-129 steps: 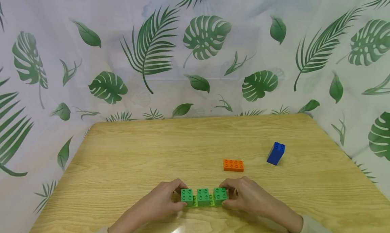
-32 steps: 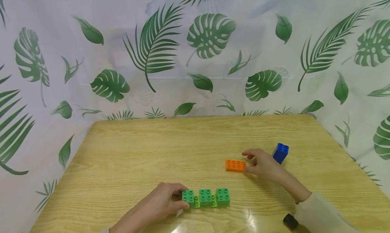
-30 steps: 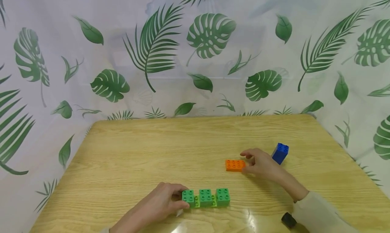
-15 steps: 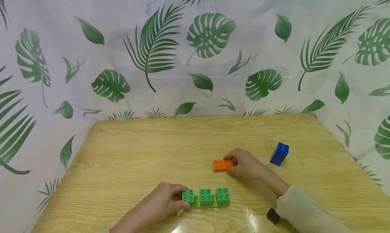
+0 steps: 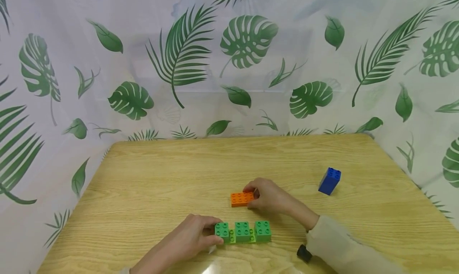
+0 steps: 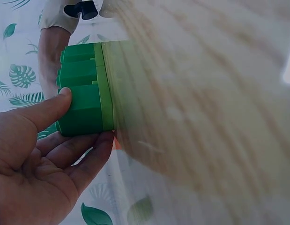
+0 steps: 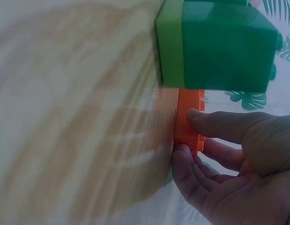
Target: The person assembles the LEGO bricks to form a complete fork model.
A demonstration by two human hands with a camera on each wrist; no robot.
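The left hand (image 5: 191, 234) pinches the near end of a row of three green blocks (image 5: 242, 232) on a lime base (image 5: 232, 236), thumb and fingers bent around it. The right hand (image 5: 267, 196) grips the right end of an orange brick (image 5: 239, 199) (studs upward), just beyond the row; it seems to rest on the worktop (image 5: 161, 178), though the right wrist view is blurred there. A blue block (image 5: 330, 181) stands apart, to the right.
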